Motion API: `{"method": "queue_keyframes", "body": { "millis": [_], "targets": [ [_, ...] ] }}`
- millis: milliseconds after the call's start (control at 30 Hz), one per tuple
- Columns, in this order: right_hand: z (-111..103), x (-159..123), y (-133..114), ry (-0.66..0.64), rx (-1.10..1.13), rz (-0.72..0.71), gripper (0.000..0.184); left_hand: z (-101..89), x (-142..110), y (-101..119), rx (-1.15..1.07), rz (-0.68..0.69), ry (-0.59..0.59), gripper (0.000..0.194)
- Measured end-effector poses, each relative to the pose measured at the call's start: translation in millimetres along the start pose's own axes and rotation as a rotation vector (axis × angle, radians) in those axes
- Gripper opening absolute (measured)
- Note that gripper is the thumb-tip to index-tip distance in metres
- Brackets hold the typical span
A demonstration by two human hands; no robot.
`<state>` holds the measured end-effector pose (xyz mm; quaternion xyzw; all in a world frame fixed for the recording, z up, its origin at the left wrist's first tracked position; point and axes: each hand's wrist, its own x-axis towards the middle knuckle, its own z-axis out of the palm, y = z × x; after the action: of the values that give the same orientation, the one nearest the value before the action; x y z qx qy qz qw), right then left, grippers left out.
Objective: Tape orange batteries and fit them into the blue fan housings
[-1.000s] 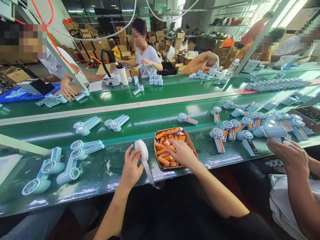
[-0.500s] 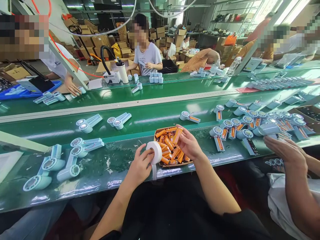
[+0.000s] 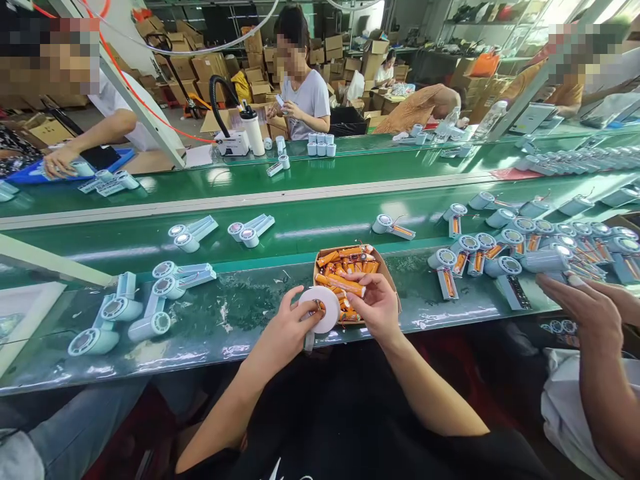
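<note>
My left hand (image 3: 289, 323) is closed on a roll of white tape (image 3: 324, 313), with its fingers in the core and a loose end hanging below. My right hand (image 3: 378, 304) pinches an orange-wrapped battery (image 3: 346, 285) between thumb and fingers, just right of the roll. Under both hands stands a cardboard box (image 3: 396, 293) with many more orange batteries (image 3: 334, 257) heaped inside. The tape roll and my fingers hide part of the box's near left side.
Light-blue round-headed housings (image 3: 95, 340) lie on the left of the green bench (image 3: 250, 293); many more housings (image 3: 445, 260), several with orange batteries, crowd the right. A co-worker's hands (image 3: 575, 300) are at the right. Across the conveyor (image 3: 320, 223) other people work.
My right hand has drawn the battery left and down, closer to the tape roll. The roll has turned its flat side more to me. The view has shifted slightly.
</note>
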<state>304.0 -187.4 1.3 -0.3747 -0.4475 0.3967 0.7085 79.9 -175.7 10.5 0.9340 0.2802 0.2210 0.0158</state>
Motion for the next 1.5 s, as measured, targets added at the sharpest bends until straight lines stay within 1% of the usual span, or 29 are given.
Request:
{"method": "queue_keyframes", "body": {
  "millis": [67,133,200,300,367,433,500,567,633,667,700,733,800,867,933,967,1033,1100,1167,1233,1300,1367,1433,1500],
  "targets": [
    [1.3,-1.1,4.2,0.022,0.003,-0.002,0.033,-0.2,0.6,0.6,-0.014,0.012,-0.008,0.044],
    [0.7,-1.5,7.0,0.018,0.015,0.036,0.035,-0.8,1.9,1.2,-0.025,0.055,-0.02,0.038],
    [-1.8,-2.8,8.8,-0.026,0.033,0.122,0.036,-2.3,3.4,1.5,-0.019,0.087,-0.045,0.033],
    [-9.2,-6.3,9.0,-0.127,0.062,0.264,0.036,-5.4,4.6,0.0,0.008,0.073,-0.108,0.031],
    [-15.8,-6.4,6.6,-0.172,0.064,0.34,0.035,-6.4,5.0,-2.9,0.032,0.076,-0.13,0.029],
    [-23.1,-1.2,2.2,-0.218,0.032,0.437,0.036,-5.9,6.3,-7.5,0.065,0.129,-0.13,0.028],
    [-30.7,10.1,-3.1,-0.307,-0.031,0.562,0.042,-4.7,9.9,-13.0,0.104,0.21,-0.148,0.027],
    [-37.6,25.1,-7.4,-0.464,-0.096,0.673,0.046,-4.6,15.6,-18.4,0.145,0.295,-0.184,0.025],
    [-41.8,37.9,-9.1,-0.619,-0.14,0.747,0.043,-7.0,22.2,-21.9,0.178,0.372,-0.201,0.024],
    [-42.3,41.5,-8.8,-0.648,-0.152,0.765,0.04,-9.1,25.3,-22.3,0.194,0.398,-0.196,0.024],
    [-41.3,42.3,-7.6,-0.625,-0.152,0.767,0.039,-11.7,27.9,-21.5,0.209,0.405,-0.181,0.023],
    [-38.7,39.9,-5.8,-0.547,-0.134,0.753,0.039,-14.1,29.9,-19.5,0.225,0.39,-0.16,0.023],
    [-29.6,26.6,-0.5,-0.282,-0.048,0.677,0.044,-16.3,31.6,-11.0,0.246,0.315,-0.105,0.023],
    [-17.8,7.0,5.3,-0.001,0.073,0.569,0.047,-12.6,30.0,2.5,0.236,0.249,-0.051,0.021],
    [-9.1,-8.8,8.8,0.191,0.162,0.481,0.049,-3.6,26.0,18.5,0.186,0.212,-0.013,0.021],
    [-7.8,-12.3,8.7,0.249,0.184,0.454,0.051,1.5,23.7,25.9,0.155,0.197,-0.002,0.022],
    [-13.2,-8.3,4.6,0.318,0.198,0.41,0.057,9.3,20.6,36.4,0.106,0.182,0.012,0.025],
    [-26.7,7.4,-2.9,0.385,0.196,0.325,0.062,12.1,22.7,38.5,0.086,0.177,0.036,0.024],
    [-40.0,26.7,-9.3,0.45,0.19,0.199,0.064,11.2,32.2,32.7,0.083,0.171,0.058,0.021],
    [-45.7,41.2,-12.1,0.457,0.182,0.125,0.063,9.8,47.0,22.7,0.072,0.151,0.059,0.02],
    [-43.3,46.6,-12.1,0.418,0.165,0.103,0.059,10.5,61.3,12.8,0.06,0.154,0.032,0.021],
    [-37.0,43.9,-12.2,0.397,0.14,0.079,0.054,13.6,69.5,6.0,0.056,0.141,0.001,0.024],
    [-30.3,37.2,-13.3,0.408,0.114,0.042,0.054,17.7,70.0,2.7,0.054,0.113,-0.007,0.03],
    [-23.7,29.5,-14.0,0.422,0.098,0.025,0.056,21.3,65.3,1.9,0.042,0.091,0.007,0.038]
  ]
}}
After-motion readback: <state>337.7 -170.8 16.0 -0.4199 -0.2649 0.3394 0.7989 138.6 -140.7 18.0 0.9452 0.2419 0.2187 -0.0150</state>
